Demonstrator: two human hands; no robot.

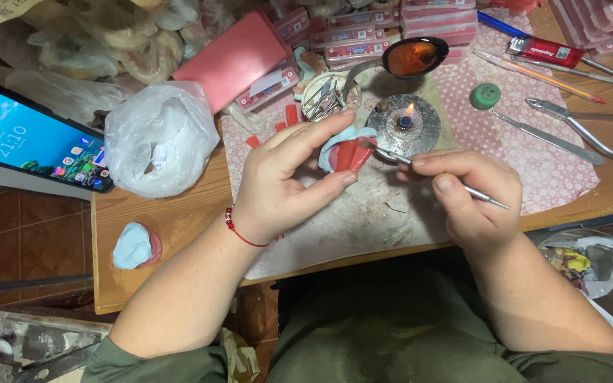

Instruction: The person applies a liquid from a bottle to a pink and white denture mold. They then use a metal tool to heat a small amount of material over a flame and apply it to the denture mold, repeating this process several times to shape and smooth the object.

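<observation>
**Inspector:** What is the person holding?

**Onlooker:** The left hand (289, 181) is gripping a small pale-blue cast with red wax (348, 152) on it, thumb below, fingers curled over the top, just above the patterned mat (533, 163). The right hand (466, 191) is closed round a thin metal instrument (455, 181), pen-fashion, its tip touching the wax.

**Inspector:** How would you judge the piece handles?

**Onlooker:** Light, I would say. The cast looks stiff but brittle; the wax looks soft and easily marked, more so when warmed. Best held by the blue base, clear of the red.

**Inspector:** Surroundings?

**Onlooker:** A small spirit burner (404, 124) is burning just beyond the cast, very near both hands. A long spoon (413, 58) with amber contents is sitting behind it, a dish of small tools (329, 96) beside. Pliers (583, 131) and further instruments are lying to the right, a white bag (157, 138) and a lit phone (33, 138) to the left, a second blue cast (135, 246) near the bench edge.

**Inspector:** Obstructions?

**Onlooker:** Chiefly the flame.
</observation>
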